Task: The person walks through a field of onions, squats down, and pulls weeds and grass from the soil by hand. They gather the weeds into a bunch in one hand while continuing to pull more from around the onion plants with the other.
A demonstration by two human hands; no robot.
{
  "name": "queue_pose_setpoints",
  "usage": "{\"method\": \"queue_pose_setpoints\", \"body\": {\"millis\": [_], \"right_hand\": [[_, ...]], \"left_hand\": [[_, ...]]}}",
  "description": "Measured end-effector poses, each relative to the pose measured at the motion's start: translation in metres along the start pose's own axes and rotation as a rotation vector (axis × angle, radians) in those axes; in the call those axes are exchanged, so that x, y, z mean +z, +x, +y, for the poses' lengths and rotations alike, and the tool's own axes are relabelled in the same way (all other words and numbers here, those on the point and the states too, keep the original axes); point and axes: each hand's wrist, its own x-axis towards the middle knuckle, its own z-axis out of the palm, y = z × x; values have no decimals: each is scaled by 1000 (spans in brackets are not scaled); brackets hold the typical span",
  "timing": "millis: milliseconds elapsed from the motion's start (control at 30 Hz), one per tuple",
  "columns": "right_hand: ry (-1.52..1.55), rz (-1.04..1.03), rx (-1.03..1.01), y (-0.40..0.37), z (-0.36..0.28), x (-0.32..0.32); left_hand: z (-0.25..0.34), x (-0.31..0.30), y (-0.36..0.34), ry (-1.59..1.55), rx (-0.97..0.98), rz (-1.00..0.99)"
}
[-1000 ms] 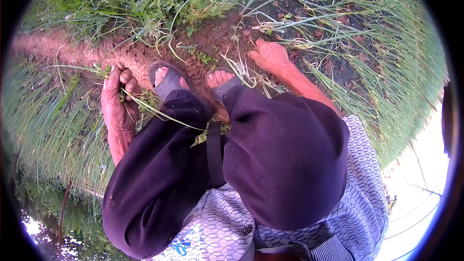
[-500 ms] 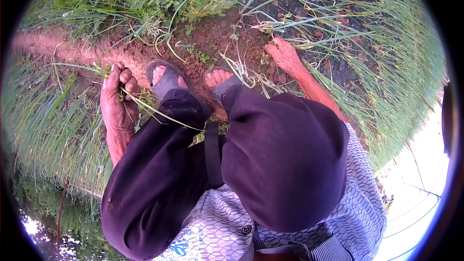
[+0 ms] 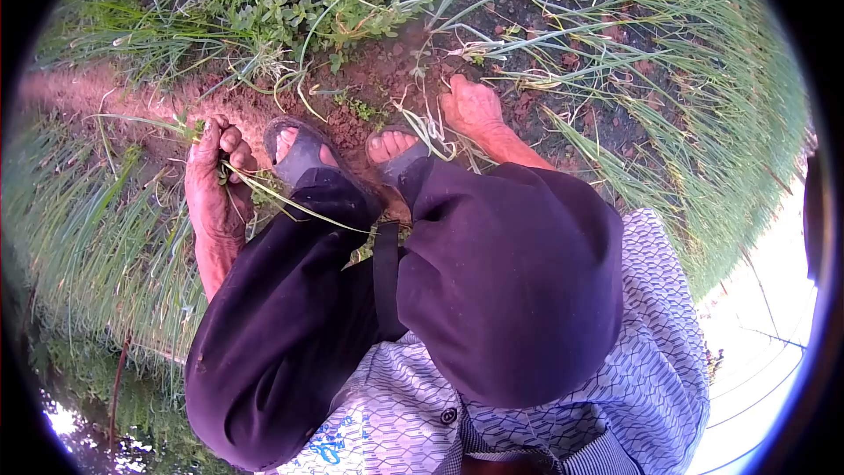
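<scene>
My left hand, beside the left knee, is closed around a bunch of pulled green stems; leafy bits stick out above its thumb and long blades trail toward the trousers. My right hand is low over the reddish soil, just right of the sandalled foot, with its fingers curled. Pale, dry stalks lie next to it. Whatever its fingers may hold is hidden.
Rows of thin green onion-like leaves fill the right side, and more grow at left. Broad-leaved weeds stand at the top. A bare soil strip runs at upper left. Both feet are in sandals.
My right hand has moved left, closer to the right foot, and its fingers are now tucked in. My left hand has stayed almost still with its stems.
</scene>
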Motion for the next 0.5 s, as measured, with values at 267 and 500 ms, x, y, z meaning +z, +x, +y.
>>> {"method": "queue_pose_setpoints", "body": {"millis": [267, 500], "right_hand": [[106, 40, -83, 21, 29, 16], [389, -36, 56, 24, 41, 16]], "left_hand": [[2, -2, -3, 6, 26, -11], [0, -16, -1, 10, 11, 60]]}}
